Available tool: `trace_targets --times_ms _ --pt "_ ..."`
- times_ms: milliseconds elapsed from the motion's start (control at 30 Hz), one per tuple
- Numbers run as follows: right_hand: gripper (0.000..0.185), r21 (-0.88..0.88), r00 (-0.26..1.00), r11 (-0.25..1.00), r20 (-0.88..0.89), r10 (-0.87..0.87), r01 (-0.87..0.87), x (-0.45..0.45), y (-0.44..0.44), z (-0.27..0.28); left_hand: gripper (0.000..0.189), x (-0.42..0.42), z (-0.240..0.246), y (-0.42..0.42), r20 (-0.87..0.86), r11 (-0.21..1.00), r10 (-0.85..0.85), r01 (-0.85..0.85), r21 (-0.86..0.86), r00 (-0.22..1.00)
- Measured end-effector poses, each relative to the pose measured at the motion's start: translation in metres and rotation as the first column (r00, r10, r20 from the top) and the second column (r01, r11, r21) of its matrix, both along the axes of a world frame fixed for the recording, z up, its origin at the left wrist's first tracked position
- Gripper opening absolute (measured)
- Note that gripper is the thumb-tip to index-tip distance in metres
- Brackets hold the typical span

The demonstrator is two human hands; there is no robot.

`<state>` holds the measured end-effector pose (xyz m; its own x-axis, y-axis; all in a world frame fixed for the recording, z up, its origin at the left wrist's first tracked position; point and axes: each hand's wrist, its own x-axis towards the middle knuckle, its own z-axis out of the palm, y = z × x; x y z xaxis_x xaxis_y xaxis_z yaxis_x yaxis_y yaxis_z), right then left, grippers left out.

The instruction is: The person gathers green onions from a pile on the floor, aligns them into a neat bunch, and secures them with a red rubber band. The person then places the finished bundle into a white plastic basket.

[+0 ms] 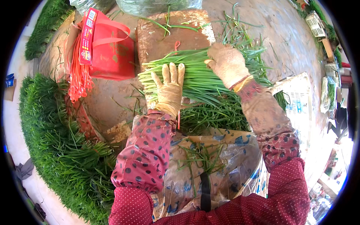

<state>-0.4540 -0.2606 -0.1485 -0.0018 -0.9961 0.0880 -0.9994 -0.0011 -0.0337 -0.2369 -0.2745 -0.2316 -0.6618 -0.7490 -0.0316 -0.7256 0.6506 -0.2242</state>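
A thick bundle of green garlic chives point(194, 67) lies crosswise on a worn wooden board point(157, 45), its pale cut ends to the left. My left hand point(168, 87), in a yellowish rubber glove, rests flat on the stalks near those ends with its fingers spread. Over the leafy right part is my right hand point(227, 63), in a soiled fabric glove, its fingers curled down at the bundle; whether they grip it is hidden. A red tie point(177, 46) sticks out beyond the stalks, and a red strand hangs near my left wrist.
At the left stand a red bag point(112, 53) and a bunch of red ties point(77, 76). Stacked green chives point(64, 157) curve along the left edge. Loose leaves point(219, 118) lie below the bundle, above a plastic apron point(225, 174). A white crate point(298, 104) is at right.
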Motion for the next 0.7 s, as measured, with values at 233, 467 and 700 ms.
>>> trace_targets --times_ms 233,467,700 --pt "0.029 0.328 0.769 0.697 -0.236 -0.594 0.638 -0.159 0.007 -0.019 0.069 -0.011 -0.001 -0.001 -0.021 0.999 -0.025 0.024 -0.041 0.999" --pt "0.027 0.004 0.993 0.999 0.113 -0.032 0.032 -0.03 0.016 0.038 0.07 0.001 -0.008 0.0 0.004 1.0 0.017 -0.017 -0.018 1.0" --pt "0.011 0.204 0.983 0.971 -0.103 0.15 -0.126 -0.015 -0.014 0.007 0.07 -0.004 -0.003 0.0 -0.031 1.0 0.002 -0.003 -0.026 1.0"
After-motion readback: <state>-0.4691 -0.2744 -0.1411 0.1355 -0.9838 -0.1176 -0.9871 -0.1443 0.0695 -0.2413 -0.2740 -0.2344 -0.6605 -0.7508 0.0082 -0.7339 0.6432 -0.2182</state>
